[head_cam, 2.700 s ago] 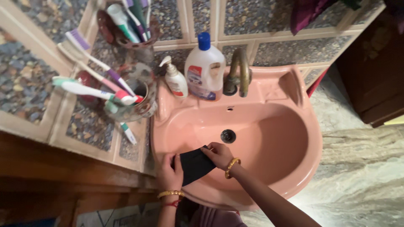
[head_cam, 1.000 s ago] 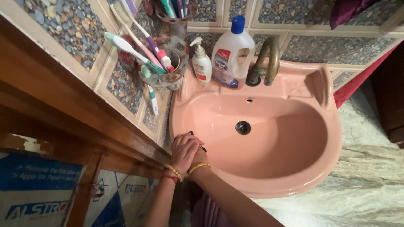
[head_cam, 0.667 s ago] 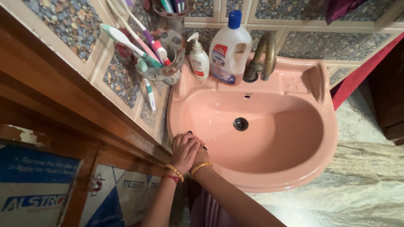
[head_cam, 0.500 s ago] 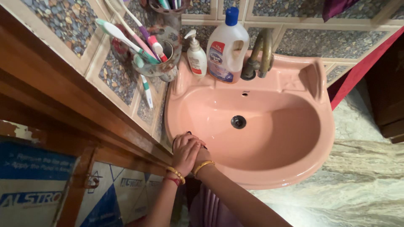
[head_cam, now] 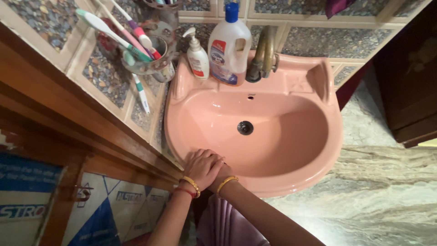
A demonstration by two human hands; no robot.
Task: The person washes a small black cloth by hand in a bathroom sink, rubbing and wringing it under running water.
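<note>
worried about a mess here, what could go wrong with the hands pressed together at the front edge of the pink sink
The left hand lies over the right hand right at the pink ceramic sink rim, so anything squeezed out could drip onto the lap rather than the basin. The metal toothbrush cup sits crowded at the sink's corner; a raised elbow might tip it.

White labelled bottles [head_cam: 229,45] behind basin [head_cam: 318,150]

a salmon-pink sink [head_cam: 291,177] holds a black drain [head_cam: 245,127], with speckled blue-grey pebble tiles [head_cam: 318,43] and a blue-capped white bottle [head_cam: 229,48] behind it.
</note>
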